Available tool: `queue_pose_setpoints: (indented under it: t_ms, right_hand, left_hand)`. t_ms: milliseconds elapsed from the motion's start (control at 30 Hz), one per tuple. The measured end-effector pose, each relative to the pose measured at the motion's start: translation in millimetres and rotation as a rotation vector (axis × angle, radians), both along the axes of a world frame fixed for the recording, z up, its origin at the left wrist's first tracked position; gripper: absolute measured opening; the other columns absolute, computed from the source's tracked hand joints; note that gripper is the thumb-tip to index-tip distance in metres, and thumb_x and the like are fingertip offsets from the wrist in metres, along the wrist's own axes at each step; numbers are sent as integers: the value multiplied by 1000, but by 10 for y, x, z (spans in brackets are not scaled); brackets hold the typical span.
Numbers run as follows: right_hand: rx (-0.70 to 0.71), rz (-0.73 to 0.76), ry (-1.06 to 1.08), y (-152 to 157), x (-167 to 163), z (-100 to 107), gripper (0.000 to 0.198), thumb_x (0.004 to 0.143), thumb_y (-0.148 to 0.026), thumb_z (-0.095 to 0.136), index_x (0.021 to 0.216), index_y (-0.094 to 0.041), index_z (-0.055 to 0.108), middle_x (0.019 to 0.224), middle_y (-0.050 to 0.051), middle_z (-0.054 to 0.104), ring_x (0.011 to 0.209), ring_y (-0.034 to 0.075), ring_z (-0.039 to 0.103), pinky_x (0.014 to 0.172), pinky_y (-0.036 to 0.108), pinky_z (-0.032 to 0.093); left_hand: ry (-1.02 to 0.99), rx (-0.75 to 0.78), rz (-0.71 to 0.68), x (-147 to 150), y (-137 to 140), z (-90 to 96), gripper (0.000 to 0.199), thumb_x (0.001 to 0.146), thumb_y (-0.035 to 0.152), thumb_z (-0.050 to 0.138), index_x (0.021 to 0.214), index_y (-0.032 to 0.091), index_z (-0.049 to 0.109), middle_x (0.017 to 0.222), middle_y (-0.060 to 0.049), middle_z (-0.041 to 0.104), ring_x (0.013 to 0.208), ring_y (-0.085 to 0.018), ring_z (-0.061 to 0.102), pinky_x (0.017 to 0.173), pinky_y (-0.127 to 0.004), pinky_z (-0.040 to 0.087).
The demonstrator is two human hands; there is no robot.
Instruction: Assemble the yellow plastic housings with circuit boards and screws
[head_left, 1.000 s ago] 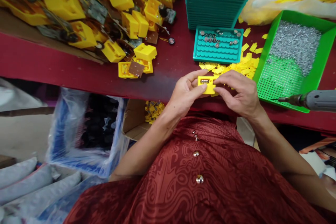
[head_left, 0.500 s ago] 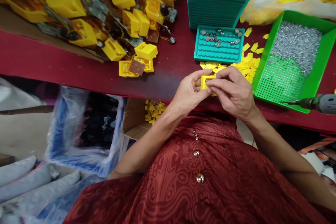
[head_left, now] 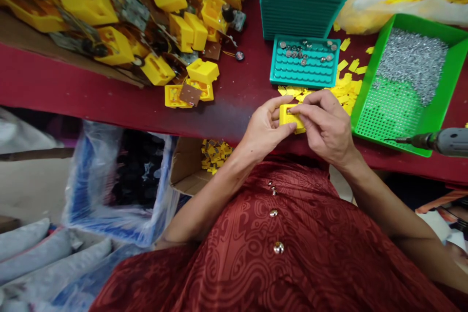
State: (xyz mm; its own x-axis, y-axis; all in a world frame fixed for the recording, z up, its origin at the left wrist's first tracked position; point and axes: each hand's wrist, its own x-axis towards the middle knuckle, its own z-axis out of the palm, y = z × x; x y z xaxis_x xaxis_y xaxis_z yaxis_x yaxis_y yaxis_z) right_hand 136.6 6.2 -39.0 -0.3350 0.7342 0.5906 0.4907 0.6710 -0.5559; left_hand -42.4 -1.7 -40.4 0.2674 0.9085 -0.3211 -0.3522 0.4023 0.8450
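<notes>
My left hand [head_left: 263, 129] grips a small yellow plastic casing [head_left: 287, 118], its thumb along the near side and the fingers behind. A small opening with metal inside shows in the casing's upper face, and a patch of tiny holes lies below it. The fingertips of my right hand [head_left: 327, 124] are bent together at that opening; whether they pinch a small part is hidden. Just beyond my hands lie loose flat yellow pieces [head_left: 345, 90] and a teal tray [head_left: 305, 75] with several round silver button cells in its slots.
A stack of teal trays [head_left: 300, 12] stands behind. On the right are a green basket [head_left: 397, 112] of small metal screws and a power screwdriver [head_left: 451, 142]. Yellow housings with wires [head_left: 157, 68] crowd the left. A cardboard box [head_left: 185, 165] sits below the table edge.
My right fingertips have shifted slightly up and away from the casing's face, so more of its opening and tiny holes shows. My left hand keeps its hold on the casing.
</notes>
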Motion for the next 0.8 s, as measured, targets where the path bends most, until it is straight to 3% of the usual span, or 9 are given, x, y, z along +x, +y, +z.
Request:
queue_pose_setpoints:
  t_ms: [200, 467, 667, 800]
  right_hand:
    - [-56, 26, -18, 0, 53, -5, 16, 104, -16, 56, 103, -20, 72, 100, 5, 65, 95, 15, 67, 82, 33, 59]
    - [-51, -160, -15, -61, 52, -3, 18, 104, -24, 59, 117, -21, 71, 110, 8, 72, 106, 20, 72, 91, 40, 63]
    - [-128, -63, -110, -64, 55, 13, 45, 104, -41, 66, 142, -19, 64, 134, 14, 72, 125, 28, 69, 108, 51, 62]
    - [-33, -13, -123, -65, 84, 22, 45, 105, -38, 67, 144, -16, 64, 130, 15, 71, 123, 27, 70, 106, 47, 64]
  left_hand:
    - [5, 10, -43, -9, 2, -52, 68, 69, 33, 100, 126, 18, 67, 122, -10, 80, 109, -23, 79, 103, -37, 64]
    - [-87, 5, -17, -45, 46, -49, 62, 68, 33, 101, 121, 20, 71, 120, -5, 79, 110, -19, 75, 100, -31, 62]
    - [-163, -58, 4, -29, 58, 64, 56, 70, 30, 100, 118, 19, 74, 114, -5, 82, 102, -16, 77, 90, -26, 63]
    - [-93, -98, 6, -8, 88, 67, 54, 70, 40, 100, 112, 17, 75, 108, -7, 82, 96, -19, 78, 81, -28, 63]
